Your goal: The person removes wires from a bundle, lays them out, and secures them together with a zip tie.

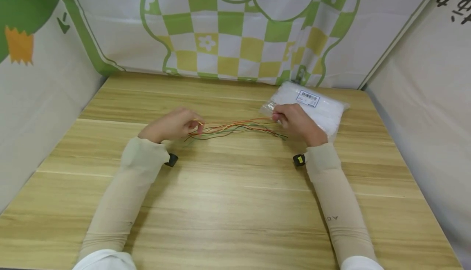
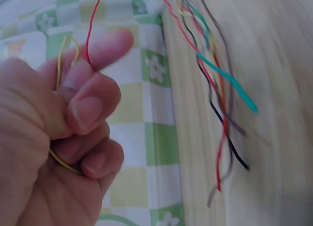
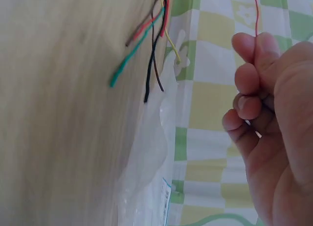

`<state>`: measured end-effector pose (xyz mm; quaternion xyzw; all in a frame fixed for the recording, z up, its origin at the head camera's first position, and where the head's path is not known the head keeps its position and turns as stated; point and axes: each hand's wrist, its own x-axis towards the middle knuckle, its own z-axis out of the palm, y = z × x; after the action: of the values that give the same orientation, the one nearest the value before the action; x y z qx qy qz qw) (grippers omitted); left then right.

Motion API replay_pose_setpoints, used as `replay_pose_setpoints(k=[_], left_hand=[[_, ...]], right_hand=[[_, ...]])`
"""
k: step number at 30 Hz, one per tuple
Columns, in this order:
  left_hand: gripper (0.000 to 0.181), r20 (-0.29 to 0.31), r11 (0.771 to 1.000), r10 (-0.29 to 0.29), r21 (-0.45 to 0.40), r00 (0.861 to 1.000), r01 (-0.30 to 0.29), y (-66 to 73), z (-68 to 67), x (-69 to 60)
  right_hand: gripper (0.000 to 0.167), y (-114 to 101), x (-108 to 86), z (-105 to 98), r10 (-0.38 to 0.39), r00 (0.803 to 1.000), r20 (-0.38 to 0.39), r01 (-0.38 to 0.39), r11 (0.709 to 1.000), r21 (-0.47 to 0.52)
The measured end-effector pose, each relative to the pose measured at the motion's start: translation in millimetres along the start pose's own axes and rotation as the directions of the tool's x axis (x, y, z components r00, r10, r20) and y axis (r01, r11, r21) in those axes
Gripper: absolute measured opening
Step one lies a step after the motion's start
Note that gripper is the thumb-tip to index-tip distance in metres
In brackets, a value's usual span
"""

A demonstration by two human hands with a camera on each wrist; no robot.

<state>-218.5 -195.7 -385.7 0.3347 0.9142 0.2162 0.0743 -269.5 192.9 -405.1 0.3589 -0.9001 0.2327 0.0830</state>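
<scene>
A red wire (image 1: 254, 119) stretches between the two hands above the table. Its left end runs into the curled fingers of my left hand (image 1: 174, 123), which also grips a bent yellow wire (image 2: 59, 64). At the other end my right hand (image 1: 294, 119) pinches the red wire (image 3: 257, 15) between thumb and forefinger; its remaining fingers are curled loosely. Below and nearer the body than the red wire is a loose bunch of thin coloured wires (image 1: 235, 129). Among them are a green wire (image 2: 234, 86), a black wire (image 3: 149, 79) and a brown wire (image 3: 157, 72), with their ends fanned out.
Behind the right hand lies a clear plastic bag (image 1: 320, 110) of white material with a barcode label (image 1: 308, 98). The wood-grain table (image 1: 228, 204) is bounded by a green-and-white checked cloth (image 1: 243, 37) at the back and pale cloth walls at the sides.
</scene>
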Motion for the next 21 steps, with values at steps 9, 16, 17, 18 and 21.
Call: replay_pose_setpoints(k=[9,16,17,18,21], left_hand=[[0.029,0.081,0.992,-0.108,-0.059,0.991,0.113,-6.4,2.7,-4.4],[0.025,0.087,0.976,-0.207,-0.057,0.974,0.212,-7.3,-0.5,-6.8],[0.025,0.07,0.975,-0.216,-0.042,0.974,0.219,-8.5,-0.1,-6.8],[0.024,0.05,0.975,-0.22,-0.024,0.974,0.221,-9.5,0.3,-7.3],[0.023,0.007,0.977,-0.211,0.015,0.978,0.211,-11.2,1.1,-7.5]], right_hand=[[0.017,-14.3,4.1,6.1,0.014,0.992,0.122,-0.011,1.0,-0.023],[0.014,-14.3,4.6,10.9,-0.003,0.987,0.161,0.011,0.999,-0.049],[0.014,-13.9,4.6,11.6,-0.007,0.987,0.163,0.015,0.999,-0.049],[0.015,-13.5,4.5,12.2,-0.011,0.986,0.164,0.019,0.999,-0.047],[0.015,-13.0,3.9,12.5,-0.005,0.986,0.166,0.012,0.999,-0.043]])
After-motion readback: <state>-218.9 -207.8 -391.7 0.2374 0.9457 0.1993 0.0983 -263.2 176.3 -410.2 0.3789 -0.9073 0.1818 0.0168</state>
